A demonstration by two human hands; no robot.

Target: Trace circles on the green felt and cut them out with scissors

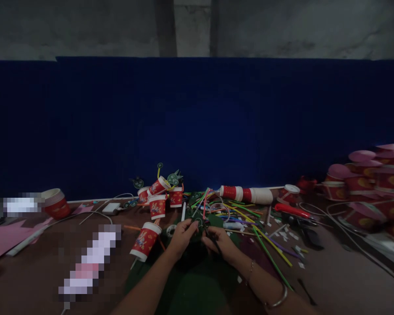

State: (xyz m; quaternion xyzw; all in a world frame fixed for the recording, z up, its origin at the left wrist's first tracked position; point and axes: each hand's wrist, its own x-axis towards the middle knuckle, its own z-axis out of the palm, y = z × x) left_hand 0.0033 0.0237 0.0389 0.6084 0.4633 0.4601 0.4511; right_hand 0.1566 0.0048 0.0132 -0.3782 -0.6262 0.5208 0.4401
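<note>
My left hand and my right hand meet over a sheet of dark green paper on the brown table. The left hand's fingers pinch a small dark green piece. My right hand is closed on dark scissors whose blades point at that piece. A red paper cup lies tilted just left of my left hand. Behind the hands lies a heap of coloured straws.
Several red cups with green cut-outs on straws stand at the back centre. A lying stack of cups is behind the straws. Cups with pink lids pile up at the right. Pink paper lies left, a red-handled tool right.
</note>
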